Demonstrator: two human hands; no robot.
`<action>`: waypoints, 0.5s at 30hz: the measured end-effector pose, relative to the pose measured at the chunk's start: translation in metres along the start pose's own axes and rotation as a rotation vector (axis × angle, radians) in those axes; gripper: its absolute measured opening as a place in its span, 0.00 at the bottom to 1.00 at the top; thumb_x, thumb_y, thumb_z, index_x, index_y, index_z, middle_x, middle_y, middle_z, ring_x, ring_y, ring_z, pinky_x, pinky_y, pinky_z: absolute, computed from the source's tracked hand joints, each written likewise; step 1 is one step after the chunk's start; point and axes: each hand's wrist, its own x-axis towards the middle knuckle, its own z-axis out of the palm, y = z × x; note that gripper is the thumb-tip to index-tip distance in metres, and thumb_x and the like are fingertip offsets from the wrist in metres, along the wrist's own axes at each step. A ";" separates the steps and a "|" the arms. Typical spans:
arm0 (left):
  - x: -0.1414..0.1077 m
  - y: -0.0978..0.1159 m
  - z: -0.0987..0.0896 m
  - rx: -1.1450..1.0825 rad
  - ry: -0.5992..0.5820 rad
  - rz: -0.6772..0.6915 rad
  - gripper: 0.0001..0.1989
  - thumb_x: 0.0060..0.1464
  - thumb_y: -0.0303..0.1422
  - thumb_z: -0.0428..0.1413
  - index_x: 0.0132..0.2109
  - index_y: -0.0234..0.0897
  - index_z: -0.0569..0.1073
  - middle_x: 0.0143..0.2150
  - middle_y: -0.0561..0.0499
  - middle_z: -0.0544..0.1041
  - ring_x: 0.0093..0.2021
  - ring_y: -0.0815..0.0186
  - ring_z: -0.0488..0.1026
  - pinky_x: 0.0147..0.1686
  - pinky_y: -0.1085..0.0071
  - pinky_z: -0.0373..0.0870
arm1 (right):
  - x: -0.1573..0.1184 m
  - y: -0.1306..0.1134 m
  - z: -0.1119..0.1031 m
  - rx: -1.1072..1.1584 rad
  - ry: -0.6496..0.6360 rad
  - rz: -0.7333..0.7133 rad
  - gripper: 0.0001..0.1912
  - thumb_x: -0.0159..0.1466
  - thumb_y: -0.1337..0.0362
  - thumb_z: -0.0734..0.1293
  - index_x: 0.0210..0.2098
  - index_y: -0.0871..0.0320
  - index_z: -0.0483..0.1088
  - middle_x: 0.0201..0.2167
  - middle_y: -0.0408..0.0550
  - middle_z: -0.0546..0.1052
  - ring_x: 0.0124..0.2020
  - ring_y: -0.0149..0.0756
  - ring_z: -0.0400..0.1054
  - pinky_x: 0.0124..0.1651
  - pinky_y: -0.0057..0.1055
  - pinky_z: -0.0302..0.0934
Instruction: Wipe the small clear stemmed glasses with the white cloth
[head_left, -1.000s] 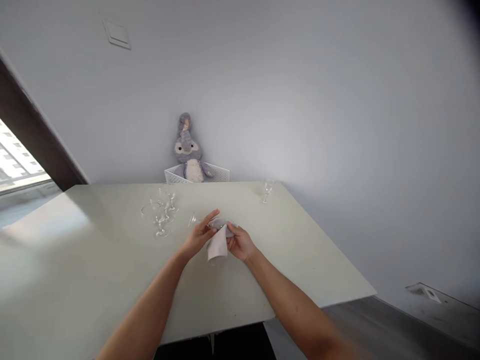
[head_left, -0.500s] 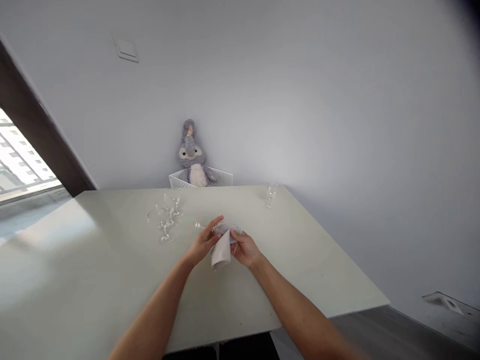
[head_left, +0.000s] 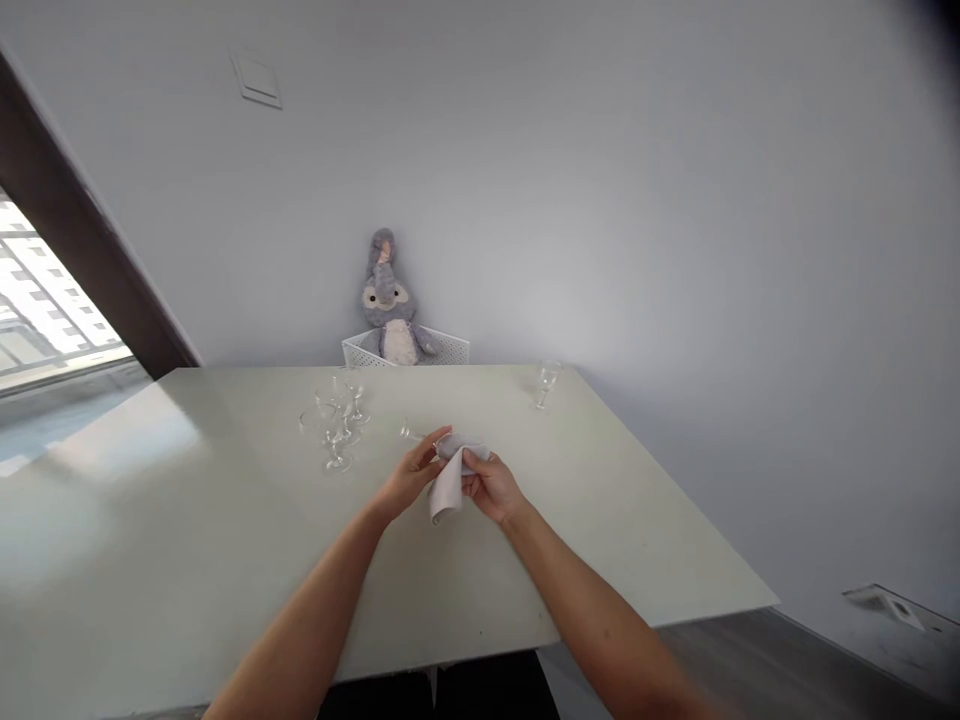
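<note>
Surely, so thin a glass point(head_left: 406, 430) seems to ask for light, even pressure through the cloth point(head_left: 448, 488), with no twisting at the stem. It is sideways above the middle of the table point(head_left: 637, 560), foot pointing left; the left hand point(head_left: 409, 482) holds the bowl near the stem, the right hand point(head_left: 493, 487) pinches cloth at its other end. Other glasses point(head_left: 336, 425) stand left of it, a lone glass point(head_left: 547, 380) near the far right corner

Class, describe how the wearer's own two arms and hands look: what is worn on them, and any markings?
The left hand and right hand are ungloved, with no ring visible. The left forearm and right forearm are bare; no sleeve, watch or bracelet shows.
</note>
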 end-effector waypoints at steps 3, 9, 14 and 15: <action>-0.002 0.005 0.001 -0.029 -0.005 0.007 0.25 0.50 0.38 0.52 0.55 0.39 0.61 0.47 0.47 0.69 0.46 0.64 0.65 0.46 0.67 0.63 | 0.000 -0.002 0.000 0.174 -0.017 0.013 0.17 0.49 0.55 0.70 0.30 0.61 0.68 0.21 0.44 0.73 0.18 0.30 0.66 0.23 0.27 0.60; 0.001 -0.001 -0.003 0.000 0.074 -0.027 0.26 0.47 0.39 0.54 0.54 0.36 0.63 0.40 0.48 0.72 0.39 0.67 0.67 0.42 0.68 0.65 | 0.001 0.002 0.002 0.139 -0.014 -0.015 0.17 0.49 0.55 0.70 0.30 0.63 0.68 0.19 0.45 0.73 0.16 0.29 0.65 0.20 0.26 0.60; 0.005 -0.008 -0.006 0.080 0.122 -0.033 0.27 0.49 0.43 0.51 0.54 0.34 0.62 0.31 0.52 0.71 0.33 0.68 0.68 0.39 0.67 0.68 | 0.000 0.001 0.005 -0.096 -0.037 -0.044 0.21 0.48 0.52 0.69 0.31 0.64 0.69 0.17 0.44 0.72 0.16 0.31 0.66 0.21 0.27 0.60; 0.006 -0.010 -0.006 0.097 0.131 -0.035 0.27 0.49 0.44 0.50 0.53 0.34 0.63 0.30 0.52 0.71 0.33 0.67 0.68 0.39 0.67 0.68 | -0.001 0.002 0.006 -0.185 -0.022 -0.053 0.20 0.48 0.52 0.69 0.31 0.64 0.70 0.17 0.43 0.71 0.17 0.31 0.66 0.22 0.27 0.61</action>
